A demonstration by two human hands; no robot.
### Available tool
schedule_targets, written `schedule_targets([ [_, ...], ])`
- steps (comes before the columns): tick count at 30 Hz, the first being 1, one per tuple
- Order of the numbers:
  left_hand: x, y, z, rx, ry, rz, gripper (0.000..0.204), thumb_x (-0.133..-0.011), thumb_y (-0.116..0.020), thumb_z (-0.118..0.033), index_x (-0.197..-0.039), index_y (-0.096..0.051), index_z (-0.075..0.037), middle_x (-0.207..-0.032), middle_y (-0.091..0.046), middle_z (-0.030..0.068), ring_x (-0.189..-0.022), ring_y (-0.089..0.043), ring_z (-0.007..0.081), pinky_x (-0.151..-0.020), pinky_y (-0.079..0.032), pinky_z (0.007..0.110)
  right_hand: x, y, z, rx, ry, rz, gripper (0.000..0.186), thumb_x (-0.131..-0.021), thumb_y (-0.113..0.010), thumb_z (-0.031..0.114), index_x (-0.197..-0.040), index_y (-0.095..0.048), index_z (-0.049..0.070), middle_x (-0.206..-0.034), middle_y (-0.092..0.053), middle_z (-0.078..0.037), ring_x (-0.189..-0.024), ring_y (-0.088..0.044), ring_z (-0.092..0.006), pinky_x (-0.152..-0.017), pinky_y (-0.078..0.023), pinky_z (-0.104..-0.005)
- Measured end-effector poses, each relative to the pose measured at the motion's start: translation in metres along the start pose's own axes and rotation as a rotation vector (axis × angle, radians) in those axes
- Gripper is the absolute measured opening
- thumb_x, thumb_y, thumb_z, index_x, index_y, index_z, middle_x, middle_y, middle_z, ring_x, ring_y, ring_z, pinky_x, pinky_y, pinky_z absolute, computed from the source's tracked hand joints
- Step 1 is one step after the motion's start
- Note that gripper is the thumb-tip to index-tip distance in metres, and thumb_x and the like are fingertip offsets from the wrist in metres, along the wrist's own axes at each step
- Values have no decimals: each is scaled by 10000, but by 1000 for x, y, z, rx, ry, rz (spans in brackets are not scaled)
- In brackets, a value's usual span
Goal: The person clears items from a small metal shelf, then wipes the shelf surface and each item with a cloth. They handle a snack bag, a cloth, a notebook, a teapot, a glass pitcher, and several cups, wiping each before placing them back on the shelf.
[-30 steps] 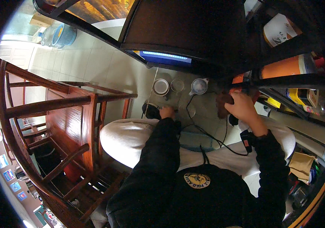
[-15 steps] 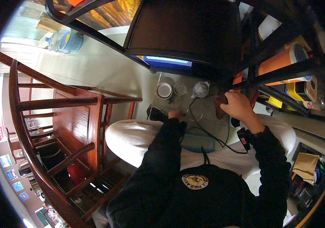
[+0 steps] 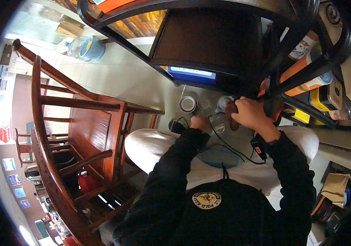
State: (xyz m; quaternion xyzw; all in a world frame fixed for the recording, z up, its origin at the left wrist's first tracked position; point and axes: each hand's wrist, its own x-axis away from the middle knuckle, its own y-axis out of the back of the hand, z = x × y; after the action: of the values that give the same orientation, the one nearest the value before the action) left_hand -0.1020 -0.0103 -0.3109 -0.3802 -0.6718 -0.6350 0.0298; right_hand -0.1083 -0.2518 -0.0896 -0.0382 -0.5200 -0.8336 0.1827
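Observation:
My right hand [image 3: 247,115] grips a reddish-brown object [image 3: 232,119], held over the right edge of a white-rimmed round vessel [image 3: 223,104], which it partly hides. My left hand [image 3: 199,123] is curled low between my knees, left of a clear glass vessel [image 3: 217,124]; whatever its fingers hold is unclear. Beyond it on the floor stand a white round cup [image 3: 188,104] and a small clear glass [image 3: 203,103]. A black cord [image 3: 229,146] loops across my lap near a black device [image 3: 258,147] below my right wrist.
A wooden chair [image 3: 89,135] stands close on my left. A dark shelving rack [image 3: 202,41] rises ahead, with canisters [image 3: 302,80] and tins [image 3: 325,98] on its right side. A blue bucket [image 3: 92,48] and water jug [image 3: 75,49] are at the back left. Bags and small items [image 3: 334,188] lie at right.
The view has shifted. My right hand has moved left with the brown object, which now partly covers the white-rimmed vessel. My left hand has moved slightly right, toward the clear glass vessel.

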Motion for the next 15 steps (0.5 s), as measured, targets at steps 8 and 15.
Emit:
schedule_targets([
  [8, 43, 118, 8, -9, 102, 64, 270, -791, -526, -246, -954, -688, -104, -1031, -662, 119, -959, -637, 295, -725, -504, 419, -2, 5, 4, 34, -10, 22, 272, -704, -627, 219, -858, -628, -5, -914, -631, -223, -856, -620, -381, -765, -497, -462],
  [15, 83, 189, 10, -288, 98, -41, 166, -739, -597, -216, -822, -685, -101, -821, -675, 111, -809, -653, 305, -646, -523, 405, -3, 2, 3, 75, -18, 72, 263, -718, -617, 199, -887, -633, -1, -910, -647, -211, -835, -628, -379, -748, -501, -467],
])
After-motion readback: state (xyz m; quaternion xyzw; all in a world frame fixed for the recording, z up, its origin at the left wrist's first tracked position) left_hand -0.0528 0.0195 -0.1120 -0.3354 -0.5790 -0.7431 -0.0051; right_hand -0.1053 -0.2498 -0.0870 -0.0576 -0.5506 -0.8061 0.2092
